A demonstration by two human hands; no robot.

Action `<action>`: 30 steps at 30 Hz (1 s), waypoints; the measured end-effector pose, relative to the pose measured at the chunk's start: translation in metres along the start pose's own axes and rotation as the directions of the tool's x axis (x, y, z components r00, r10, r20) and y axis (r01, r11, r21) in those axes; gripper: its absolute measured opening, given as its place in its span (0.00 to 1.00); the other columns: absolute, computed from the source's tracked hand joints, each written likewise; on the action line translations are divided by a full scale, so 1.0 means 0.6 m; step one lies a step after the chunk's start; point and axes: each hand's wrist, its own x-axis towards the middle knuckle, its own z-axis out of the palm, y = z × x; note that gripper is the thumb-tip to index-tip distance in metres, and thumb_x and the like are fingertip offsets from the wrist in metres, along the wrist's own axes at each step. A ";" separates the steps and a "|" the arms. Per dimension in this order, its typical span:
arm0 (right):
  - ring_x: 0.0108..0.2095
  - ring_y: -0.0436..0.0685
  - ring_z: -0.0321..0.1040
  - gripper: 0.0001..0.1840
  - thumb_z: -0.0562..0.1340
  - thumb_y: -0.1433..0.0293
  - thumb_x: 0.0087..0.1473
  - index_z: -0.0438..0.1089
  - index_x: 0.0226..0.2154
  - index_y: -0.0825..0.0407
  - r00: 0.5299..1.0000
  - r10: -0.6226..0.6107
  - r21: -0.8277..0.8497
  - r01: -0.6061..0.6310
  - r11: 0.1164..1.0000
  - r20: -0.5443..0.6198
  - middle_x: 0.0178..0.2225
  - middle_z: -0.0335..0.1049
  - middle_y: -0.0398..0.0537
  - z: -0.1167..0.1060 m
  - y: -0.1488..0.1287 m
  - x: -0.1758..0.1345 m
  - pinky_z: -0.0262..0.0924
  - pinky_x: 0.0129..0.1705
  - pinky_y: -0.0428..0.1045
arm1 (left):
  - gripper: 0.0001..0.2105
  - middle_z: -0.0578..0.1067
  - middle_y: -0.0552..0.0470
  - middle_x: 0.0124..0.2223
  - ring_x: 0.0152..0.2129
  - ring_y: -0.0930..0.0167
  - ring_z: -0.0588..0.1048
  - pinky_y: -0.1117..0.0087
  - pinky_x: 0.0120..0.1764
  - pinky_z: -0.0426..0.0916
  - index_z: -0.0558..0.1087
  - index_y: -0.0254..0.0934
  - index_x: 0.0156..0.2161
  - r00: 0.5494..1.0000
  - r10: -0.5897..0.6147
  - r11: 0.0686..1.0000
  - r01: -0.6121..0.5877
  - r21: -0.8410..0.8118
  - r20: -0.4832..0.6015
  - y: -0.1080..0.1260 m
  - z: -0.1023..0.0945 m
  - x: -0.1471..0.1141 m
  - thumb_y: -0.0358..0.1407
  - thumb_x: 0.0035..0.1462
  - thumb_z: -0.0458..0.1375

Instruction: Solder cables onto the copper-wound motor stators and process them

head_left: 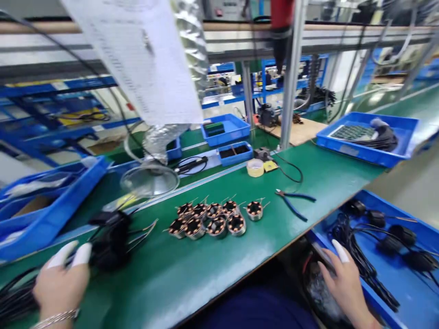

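Observation:
My left hand (63, 276), with white covers on two fingertips, is closed over a bundle of black cables (17, 292) at the table's left. Just beyond its fingers lies a black part (111, 240) with loose wire ends, blurred. My right hand (345, 283) is at the near-left rim of a blue tray (418, 224) at lower right. A greyish flat edge shows between its thumb and fingers; I cannot tell what it is. Black cables (356, 256) and round black parts (394, 240) lie in that tray. Between my hands, several copper-wound stators (216, 226) stand grouped on the green table.
Blue-handled cutters (295, 201) lie open right of the stators. Behind are a tape roll (255, 167), a small blue bin (235, 153) and a clear funnel hood (150, 179). A hanging paper sheet (144, 59) blocks part of the view. Another blue tray (366, 137) stands far right.

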 end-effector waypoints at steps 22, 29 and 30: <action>0.54 0.67 0.52 0.55 0.66 0.54 0.34 0.39 0.58 0.56 0.934 -0.185 0.347 0.072 0.935 0.305 0.53 0.53 0.61 0.119 -0.351 0.240 0.47 0.54 0.60 | 0.60 0.51 0.30 0.60 0.57 0.54 0.52 0.53 0.58 0.43 0.32 0.24 0.60 0.710 0.156 0.866 0.236 -0.441 0.687 0.221 0.062 -0.131 0.59 0.34 0.59; 0.54 0.66 0.52 0.56 0.63 0.51 0.37 0.37 0.58 0.62 0.910 -0.250 0.271 0.163 0.949 0.329 0.53 0.53 0.66 0.176 -0.388 0.300 0.47 0.53 0.59 | 0.58 0.55 0.31 0.58 0.56 0.54 0.54 0.53 0.56 0.47 0.35 0.26 0.60 0.749 0.043 0.881 0.284 -0.379 0.662 0.246 0.104 -0.094 0.60 0.33 0.58; 0.54 0.66 0.52 0.56 0.62 0.50 0.38 0.37 0.58 0.63 0.907 -0.253 0.253 0.172 0.952 0.336 0.53 0.53 0.67 0.183 -0.395 0.311 0.46 0.54 0.58 | 0.58 0.55 0.29 0.58 0.56 0.53 0.54 0.52 0.56 0.46 0.34 0.25 0.60 0.750 0.023 0.888 0.288 -0.358 0.661 0.248 0.110 -0.085 0.61 0.34 0.57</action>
